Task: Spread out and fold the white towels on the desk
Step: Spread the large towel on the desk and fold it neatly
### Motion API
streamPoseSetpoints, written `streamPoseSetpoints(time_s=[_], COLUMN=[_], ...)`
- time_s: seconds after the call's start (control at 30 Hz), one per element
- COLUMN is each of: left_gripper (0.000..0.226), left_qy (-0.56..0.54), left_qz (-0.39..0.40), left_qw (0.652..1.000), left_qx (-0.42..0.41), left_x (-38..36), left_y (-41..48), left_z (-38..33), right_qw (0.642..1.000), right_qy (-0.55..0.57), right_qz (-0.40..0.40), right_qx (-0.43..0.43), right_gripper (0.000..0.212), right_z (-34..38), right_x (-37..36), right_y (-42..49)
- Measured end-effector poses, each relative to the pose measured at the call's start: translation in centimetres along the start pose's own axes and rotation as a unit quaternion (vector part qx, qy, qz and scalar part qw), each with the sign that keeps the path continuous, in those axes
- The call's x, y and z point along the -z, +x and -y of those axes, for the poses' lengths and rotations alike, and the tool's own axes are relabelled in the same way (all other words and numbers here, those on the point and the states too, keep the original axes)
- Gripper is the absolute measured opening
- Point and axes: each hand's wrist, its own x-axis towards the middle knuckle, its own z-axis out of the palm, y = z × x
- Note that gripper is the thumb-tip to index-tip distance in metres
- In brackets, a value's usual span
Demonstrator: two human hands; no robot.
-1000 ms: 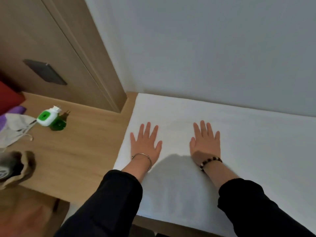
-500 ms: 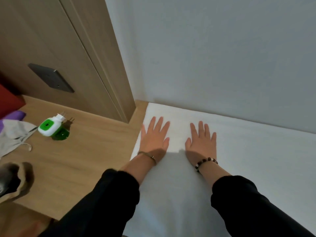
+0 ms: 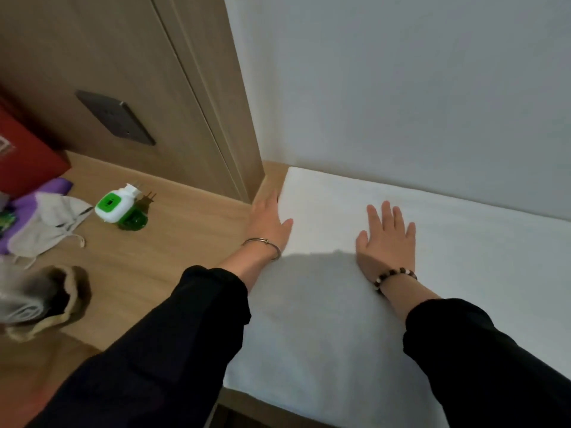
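Left hand (image 3: 268,220) slid out from mid-cloth to the left edge of the towel (image 3: 340,319), flat, fingers straight, half on the desk (image 3: 173,251). Right hand (image 3: 386,239) flat on the towel, fingers spread. Towel lies spread along the wall, long axis left-right. Left hand is nearest its short edge.

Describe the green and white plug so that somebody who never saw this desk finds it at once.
Look at the wooden desk, on the bare part left of the towel. Near the back panel, between the left hand and a grey cloth, lies the plug. Nothing near it looks the same: a white body with a green square, a green bottle and metal pins.
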Motion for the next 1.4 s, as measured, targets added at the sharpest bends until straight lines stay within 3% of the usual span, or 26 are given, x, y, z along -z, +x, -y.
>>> streamPoseSetpoints(time_s=[0.1,0.17,0.23,0.37,0.43,0.53,0.57,0.63,0.67,0.73,0.8,0.87,0.93,0.97,1.07,1.17,1.3,1.4], left_gripper=[0.045,0.02,0.018,0.018,0.016,0.012,0.029,0.055,0.057,0.051,0.037,0.021,0.017,0.016,0.03,0.044,0.026,0.018], left_qy=[-0.129,-0.116,-0.091,-0.071,-0.095,-0.154,-0.145,-0.088,-0.066,-0.042,-0.13,-0.262,-0.212,-0.168,-0.13,-0.062,-0.09,-0.044], left_qz=[-0.001,0.026,0.081,0.16,0.164,0.162,0.183,0.234,0.256,0.291,0.277,0.143,0.025,0.022,0.109,0.187,0.189,0.189], left_qw=[0.987,0.985,0.985,0.977,0.976,0.974,0.972,0.966,0.96,0.948,0.949,0.953,0.965,0.968,0.961,0.962,0.965,0.974], left_qx=[0.098,0.122,0.123,0.119,0.108,0.035,0.0,-0.067,-0.096,-0.122,-0.075,0.041,0.151,0.184,0.218,0.188,0.158,0.115], left_x=[0.7,1.2,1.9,3.7,4.6,5.6,5.6,5.3,4.9,4.1,4.1,4.5,5.0,5.2,5.1,3.9,3.2,3.4], left_y=[-3.2,-5.2,-7.2,-10.4,-11.9,-14.3,-15.1,-16.6,-17.2,-17.8,-18.2,-17.9,-17.4,-17.4,-17.9,-17.9,-18.7,-19.9], left_z=[1.5,2.6,3.4,3.8,3.4,1.6,0.7,-1.4,-2.2,-2.9,-2.2,0.0,3.1,4.4,5.5,5.2,5.7,6.9], right_qw=[0.999,0.997,0.995,0.98,0.976,0.973,0.964,0.913,0.896,0.913,0.932,0.926,0.911,0.901,0.871,0.894,0.885,0.842], right_qy=[-0.041,-0.061,-0.09,-0.085,-0.03,0.128,0.181,0.319,0.334,0.22,0.138,0.202,0.264,0.299,0.37,0.328,0.367,0.447], right_qz=[0.016,0.035,0.041,0.093,0.124,0.164,0.181,0.251,0.283,0.339,0.333,0.315,0.308,0.303,0.298,0.295,0.273,0.272], right_qx=[-0.001,-0.02,-0.026,0.154,0.177,0.095,0.065,-0.046,-0.077,-0.052,-0.03,-0.054,-0.075,-0.088,-0.128,-0.078,-0.087,-0.128], right_gripper=[0.061,0.059,0.059,0.059,0.057,0.049,0.048,0.06,0.067,0.06,0.037,0.023,0.022,0.02,0.012,0.008,0.02,0.035], right_z=[0.3,0.8,1.7,4.0,4.1,4.7,5.2,6.6,7.3,8.0,7.9,7.1,6.6,6.5,6.4,6.4,6.5,5.8], right_x=[0.6,1.3,1.7,0.1,0.2,3.1,4.5,7.1,7.7,8.0,6.9,5.9,5.6,5.6,5.4,5.3,5.2,5.3], right_y=[0.0,0.0,-0.9,-6.6,-8.3,-6.0,-4.9,-4.0,-4.3,-5.4,-6.4,-6.8,-7.1,-7.4,-8.0,-8.4,-9.0,-9.2])
